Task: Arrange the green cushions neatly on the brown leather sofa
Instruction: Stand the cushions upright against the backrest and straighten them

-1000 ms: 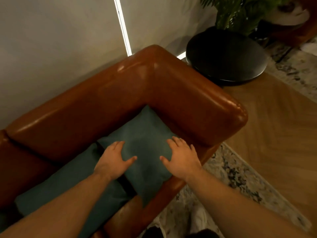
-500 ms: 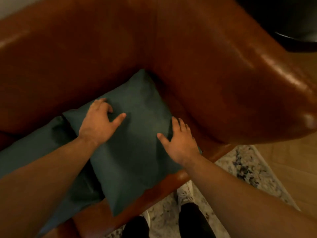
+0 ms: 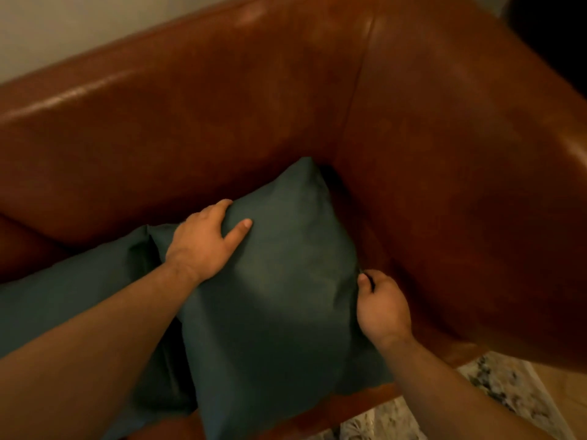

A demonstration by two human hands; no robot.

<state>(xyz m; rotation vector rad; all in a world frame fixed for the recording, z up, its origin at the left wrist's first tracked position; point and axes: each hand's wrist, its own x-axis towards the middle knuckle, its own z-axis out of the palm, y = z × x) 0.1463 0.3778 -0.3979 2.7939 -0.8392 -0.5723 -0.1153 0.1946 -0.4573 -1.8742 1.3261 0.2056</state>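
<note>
Glossy leather sofa, matt cloth cushion

Left hand: fingers curled over the top edge of the cushion, thumb laid straight (on its face).
Right hand: fingers curled, pinching its side edge.
Forearms: both bare, reaching forward.

Plainly a home, most likely a living room. Told by a glossy brown leather sofa with a rounded back and arm, set before a plain pale wall. Softened with a green cushion in the sofa's corner and a second green cushion lying beside it. Underfoot, a patterned rug just in front of the sofa, with warm wood floor beyond its edge.
</note>
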